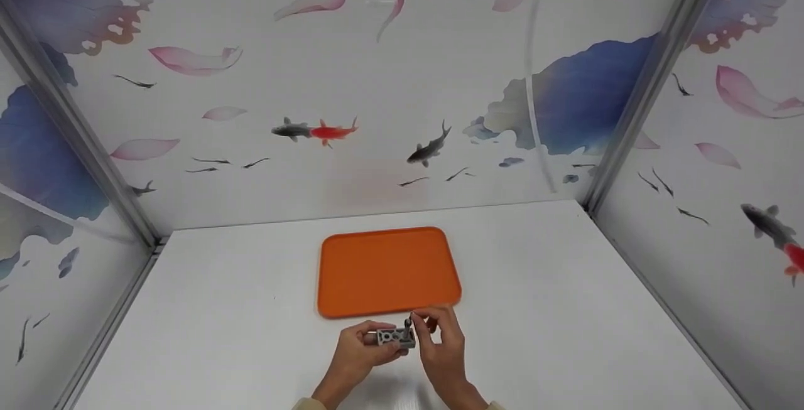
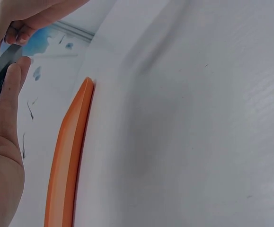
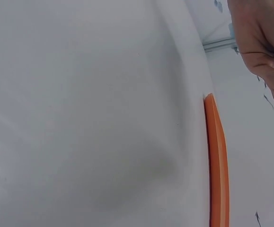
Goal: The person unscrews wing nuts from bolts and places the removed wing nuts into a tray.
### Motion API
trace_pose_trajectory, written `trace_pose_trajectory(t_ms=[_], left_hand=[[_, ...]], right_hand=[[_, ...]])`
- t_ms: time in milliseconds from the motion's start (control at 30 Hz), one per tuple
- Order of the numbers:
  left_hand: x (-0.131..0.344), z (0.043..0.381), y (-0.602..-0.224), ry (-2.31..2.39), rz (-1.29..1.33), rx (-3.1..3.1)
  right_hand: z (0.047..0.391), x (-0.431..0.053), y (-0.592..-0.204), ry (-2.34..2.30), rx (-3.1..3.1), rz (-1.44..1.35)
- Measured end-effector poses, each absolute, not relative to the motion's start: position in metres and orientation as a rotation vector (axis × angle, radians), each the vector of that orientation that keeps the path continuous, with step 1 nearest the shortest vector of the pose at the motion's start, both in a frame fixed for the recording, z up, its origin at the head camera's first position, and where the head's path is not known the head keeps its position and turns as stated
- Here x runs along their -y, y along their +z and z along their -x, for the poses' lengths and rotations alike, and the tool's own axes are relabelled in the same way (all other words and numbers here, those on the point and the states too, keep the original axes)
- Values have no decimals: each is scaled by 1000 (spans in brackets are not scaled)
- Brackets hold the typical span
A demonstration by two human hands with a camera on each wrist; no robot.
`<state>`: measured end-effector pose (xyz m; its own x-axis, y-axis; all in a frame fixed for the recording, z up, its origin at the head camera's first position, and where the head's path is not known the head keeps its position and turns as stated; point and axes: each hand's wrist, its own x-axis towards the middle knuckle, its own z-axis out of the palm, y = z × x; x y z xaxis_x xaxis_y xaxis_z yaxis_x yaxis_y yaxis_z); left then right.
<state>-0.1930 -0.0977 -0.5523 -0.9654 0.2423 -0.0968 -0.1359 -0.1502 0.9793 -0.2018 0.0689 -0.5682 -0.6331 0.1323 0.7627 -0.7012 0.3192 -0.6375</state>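
In the head view my left hand (image 1: pixel 359 352) grips a small grey metal block (image 1: pixel 391 336) with several holes in its top face, thumb along the near side and fingers at the far side. A short pin-like piece (image 1: pixel 407 329) with a dark rounded top stands upright at the block's right end. My right hand (image 1: pixel 441 348) pinches at the top of this piece with thumb and index finger. The left wrist view shows the block's dark side (image 2: pixel 4 71) in the left hand (image 2: pixel 6 109). In the right wrist view only part of the right hand (image 3: pixel 262 47) shows; its fingertips are out of frame.
An orange tray (image 1: pixel 389 272) lies on the white table (image 1: pixel 534 291), just beyond both hands. Printed panels (image 1: pixel 377 83) with fish and petals enclose the table at the back and both sides, joined by metal corner posts (image 1: pixel 653 83).
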Motion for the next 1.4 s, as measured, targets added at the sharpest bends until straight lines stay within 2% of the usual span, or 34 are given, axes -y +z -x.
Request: trace_pose_trajectory(t_ms=[500, 733, 967, 1400], left_hand=[[96, 195, -548, 2184, -96, -1896], [97, 195, -551, 2202, -141, -1880], [97, 194, -549, 2204, -148, -1884], [96, 193, -550, 2185, -131, -1893]], right_hand=[[200, -71, -568, 1392, 1837, -558], [183, -66, -539, 1378, 1849, -583], [180, -66, -531, 1404, 1845, -612], [200, -73, -568, 1362, 1848, -570]])
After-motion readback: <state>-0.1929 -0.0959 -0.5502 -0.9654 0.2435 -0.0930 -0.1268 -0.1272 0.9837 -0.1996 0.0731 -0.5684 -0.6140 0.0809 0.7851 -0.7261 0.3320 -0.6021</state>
